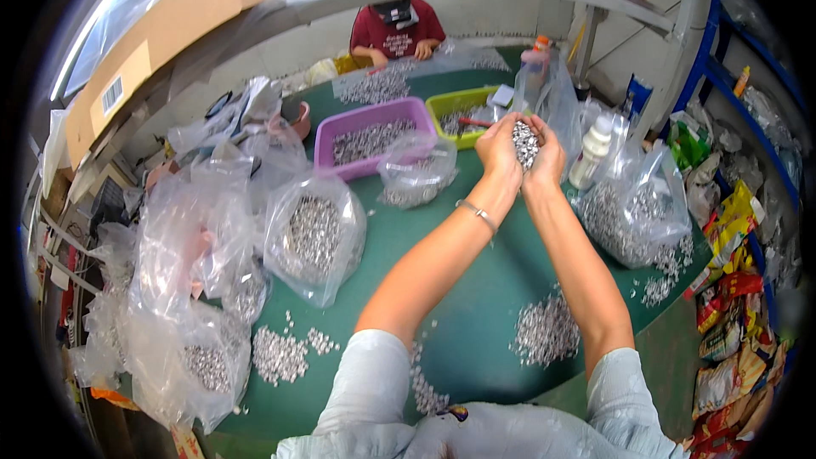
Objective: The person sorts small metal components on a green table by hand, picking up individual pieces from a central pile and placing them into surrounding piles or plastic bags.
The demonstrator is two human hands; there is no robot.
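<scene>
My left hand (499, 153) and my right hand (548, 160) are cupped together over the far part of the green table (459, 263). A heap of small silver-grey pieces (525, 144), which look like metal parts, lies in the hollow between them. Just left of my hands, a green-yellow tray (439, 105) holds more such pieces and something with a red handle (474, 121). Farther left is a purple tray (320, 151) with a layer of the pieces. A small clear bag (418, 172) of them leans against its near corner.
Open plastic bags of pieces stand at left (314, 234) and right (629, 212). Loose piles (546, 330) lie near my body, others (280, 355) at the near left. A white bottle (592, 153) stands right of my hands. Across the table sits another person (398, 32) in a dark red shirt.
</scene>
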